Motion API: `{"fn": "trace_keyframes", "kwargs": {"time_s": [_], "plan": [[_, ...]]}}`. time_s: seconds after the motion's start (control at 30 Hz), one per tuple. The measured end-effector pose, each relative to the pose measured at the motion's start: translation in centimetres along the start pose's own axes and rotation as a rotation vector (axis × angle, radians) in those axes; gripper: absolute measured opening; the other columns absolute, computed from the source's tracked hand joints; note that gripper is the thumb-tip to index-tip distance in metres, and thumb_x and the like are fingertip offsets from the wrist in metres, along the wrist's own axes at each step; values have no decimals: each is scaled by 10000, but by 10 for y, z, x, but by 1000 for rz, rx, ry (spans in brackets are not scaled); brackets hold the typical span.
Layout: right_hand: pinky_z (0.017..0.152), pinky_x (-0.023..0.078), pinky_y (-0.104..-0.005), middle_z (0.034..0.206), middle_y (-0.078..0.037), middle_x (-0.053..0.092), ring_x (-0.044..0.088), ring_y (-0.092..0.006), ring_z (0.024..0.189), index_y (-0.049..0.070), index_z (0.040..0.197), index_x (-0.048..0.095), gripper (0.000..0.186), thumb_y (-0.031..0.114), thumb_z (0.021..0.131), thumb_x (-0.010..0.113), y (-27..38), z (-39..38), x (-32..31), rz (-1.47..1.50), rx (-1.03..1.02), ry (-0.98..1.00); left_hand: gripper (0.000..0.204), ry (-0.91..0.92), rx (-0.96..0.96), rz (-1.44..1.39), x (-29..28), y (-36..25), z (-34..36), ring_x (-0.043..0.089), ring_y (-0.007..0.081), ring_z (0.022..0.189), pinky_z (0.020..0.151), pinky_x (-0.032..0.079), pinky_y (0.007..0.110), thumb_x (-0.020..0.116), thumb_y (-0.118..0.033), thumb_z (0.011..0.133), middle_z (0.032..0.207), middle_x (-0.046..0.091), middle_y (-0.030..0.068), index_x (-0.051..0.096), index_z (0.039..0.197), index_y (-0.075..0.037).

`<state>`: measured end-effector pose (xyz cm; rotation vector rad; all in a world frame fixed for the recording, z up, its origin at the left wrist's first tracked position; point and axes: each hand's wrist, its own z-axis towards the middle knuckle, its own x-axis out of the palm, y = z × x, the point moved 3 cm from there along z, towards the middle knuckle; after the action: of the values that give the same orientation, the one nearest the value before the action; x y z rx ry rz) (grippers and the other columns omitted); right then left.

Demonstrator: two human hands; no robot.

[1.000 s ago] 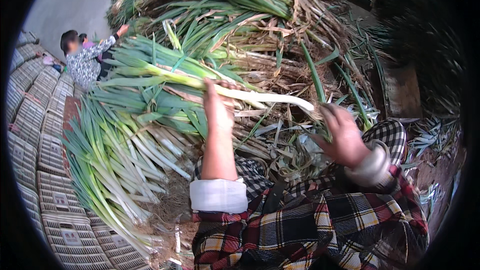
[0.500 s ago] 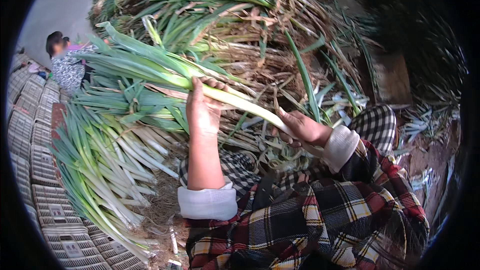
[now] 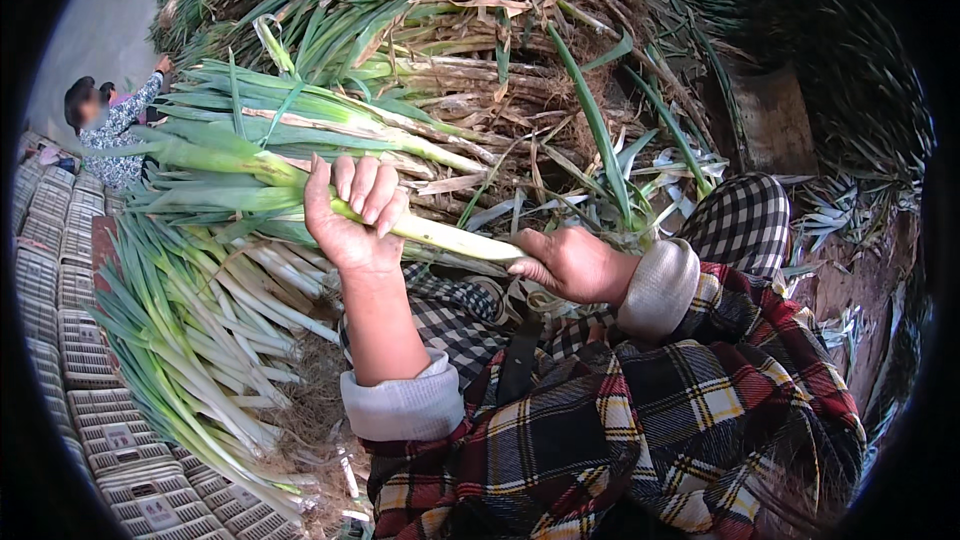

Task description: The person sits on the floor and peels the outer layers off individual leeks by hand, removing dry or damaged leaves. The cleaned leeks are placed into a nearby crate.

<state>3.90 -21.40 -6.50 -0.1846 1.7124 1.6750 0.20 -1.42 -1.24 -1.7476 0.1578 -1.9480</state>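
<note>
A long green onion point(image 3: 450, 236) lies slantwise across both my hands, its green leaves up to the left and its pale shank toward the right. My left hand point(image 3: 356, 215) is closed round the upper shank, just below where the leaves part. Farther right, my right hand point(image 3: 580, 264) grips the lower end between thumb and fingers, which hides the root tip. Below my left forearm's side lies a heap of green onions with clean white shanks point(image 3: 265, 340). Beyond my hands rests a pile with brown, dry outer skins and roots point(image 3: 480, 90).
Stacked pale plastic crates point(image 3: 110, 420) line the left side. Another person point(image 3: 112, 140) in a patterned top is at the far left. Peeled leaf scraps point(image 3: 835, 230) litter the ground on the right, near a brown board point(image 3: 770, 125). My checkered knee point(image 3: 740, 225) is beside my right hand.
My left hand has moved left and its fingers have curled over the onion. My right hand has shifted slightly left. The onion's leaves have swung lower. The other person's arm has risen.
</note>
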Motion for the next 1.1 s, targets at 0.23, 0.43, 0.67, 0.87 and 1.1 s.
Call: {"fn": "trace_keyframes", "kwargs": {"time_s": [0.23,0.43,0.67,0.87,1.1], "plan": [[508,428,-296,542,-65,512,499,-151,490,-5,754,550,481,412,878,346,-30,9,12,537,603,-14,350,-6,45,109,3,7,-3,305,89,408,287,270,190,414,-293,843,505,316,-8,334,564,-97],[402,384,-260,533,-16,485,425,-116,395,51,751,509,414,393,888,322,-49,-1,-14,1255,558,-458,360,-276,242,36,-27,-29,-6,268,69,384,269,231,169,466,-277,824,470,292,-34,330,528,-124],[587,435,-372,612,-86,539,523,-226,557,-8,818,531,401,363,873,388,-130,-92,-94,-287,727,-141,375,-386,290,-45,-59,-71,-22,291,78,410,311,254,169,499,-287,817,468,301,-24,349,520,-113],[854,392,-381,1083,-200,437,450,-305,1014,47,1218,334,695,452,717,592,-71,-73,-66,-432,368,-118,365,-798,413,150,-74,-69,-23,298,84,430,345,273,185,537,-326,807,501,303,-26,338,570,-133],[566,463,-385,630,-167,536,555,-300,581,15,1112,385,401,316,851,433,-27,-13,10,-134,167,194,275,-741,385,561,-45,-40,-16,374,94,546,488,352,219,560,-278,805,631,370,-11,379,719,-89]]}}
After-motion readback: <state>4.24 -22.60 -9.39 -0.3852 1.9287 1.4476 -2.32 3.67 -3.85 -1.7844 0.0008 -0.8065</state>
